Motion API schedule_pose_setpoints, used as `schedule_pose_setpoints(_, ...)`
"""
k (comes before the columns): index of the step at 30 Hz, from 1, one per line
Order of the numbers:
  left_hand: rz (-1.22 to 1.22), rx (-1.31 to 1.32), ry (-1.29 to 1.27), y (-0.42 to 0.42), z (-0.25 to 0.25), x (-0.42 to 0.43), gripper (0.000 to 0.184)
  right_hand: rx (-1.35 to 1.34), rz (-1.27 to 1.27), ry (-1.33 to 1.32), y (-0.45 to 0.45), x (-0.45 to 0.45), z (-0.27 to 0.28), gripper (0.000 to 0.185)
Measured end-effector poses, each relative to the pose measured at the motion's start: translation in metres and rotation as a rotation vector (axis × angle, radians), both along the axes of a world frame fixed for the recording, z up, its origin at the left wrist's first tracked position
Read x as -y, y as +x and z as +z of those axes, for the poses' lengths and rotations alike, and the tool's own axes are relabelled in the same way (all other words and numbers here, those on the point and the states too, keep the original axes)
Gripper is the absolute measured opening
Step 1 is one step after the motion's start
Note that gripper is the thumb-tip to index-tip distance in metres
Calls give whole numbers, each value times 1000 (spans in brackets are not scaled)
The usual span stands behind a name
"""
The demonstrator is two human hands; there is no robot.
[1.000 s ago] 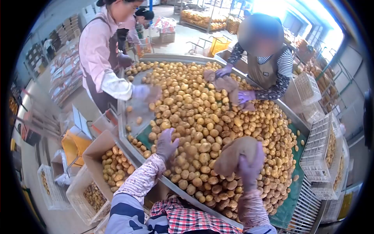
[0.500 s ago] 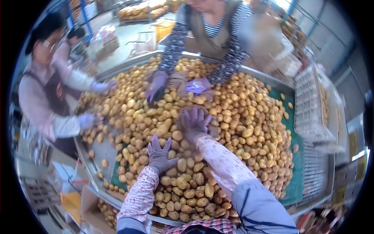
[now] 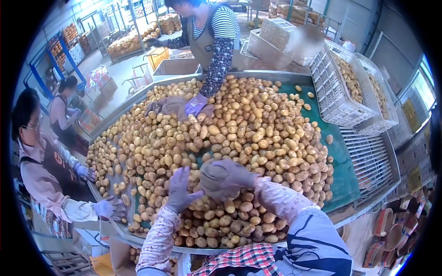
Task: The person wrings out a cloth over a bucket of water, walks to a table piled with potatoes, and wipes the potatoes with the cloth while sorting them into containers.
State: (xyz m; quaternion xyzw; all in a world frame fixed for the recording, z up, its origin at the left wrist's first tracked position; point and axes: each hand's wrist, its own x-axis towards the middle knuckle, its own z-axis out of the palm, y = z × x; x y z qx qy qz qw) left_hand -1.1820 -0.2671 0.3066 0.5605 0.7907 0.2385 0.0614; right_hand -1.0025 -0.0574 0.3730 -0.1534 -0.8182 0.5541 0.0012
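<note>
My left hand point(image 3: 180, 191), in a purple-grey glove, rests on the potatoes point(image 3: 258, 133) with its fingers apart and nothing held. Just right of it, my right hand point(image 3: 232, 175), gloved too, is closed on a brown cloth point(image 3: 214, 180) that lies over potatoes near the table's front. The heap spreads over a metal-edged table point(image 3: 340, 221) with a green surface. Across the heap, a co-worker's gloved hand point(image 3: 195, 105) presses on another brown cloth point(image 3: 168, 107).
A co-worker in pink point(image 3: 37, 170) stands at the left edge, both gloved hands near the rim. White crates of potatoes point(image 3: 340, 99) stand at the right rear beside a roller grate point(image 3: 370, 156). A cardboard box point(image 3: 120, 257) is below the front left edge.
My right hand has moved back toward me with the cloth, and my left hand has shifted slightly left. The co-worker opposite has lifted one arm away, and the view has turned.
</note>
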Motion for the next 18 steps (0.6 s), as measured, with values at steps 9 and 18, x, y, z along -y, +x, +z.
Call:
schedule_pose_setpoints(9, -1, 748, 333, 133, 3, -163, 34, -604, -250, 553, 112, -89, 60, 71)
schedule_pose_setpoints(18, 187, 286, -167, 127, -42, -259, 34, 547, -524, 887, 72, -187, -44, 101)
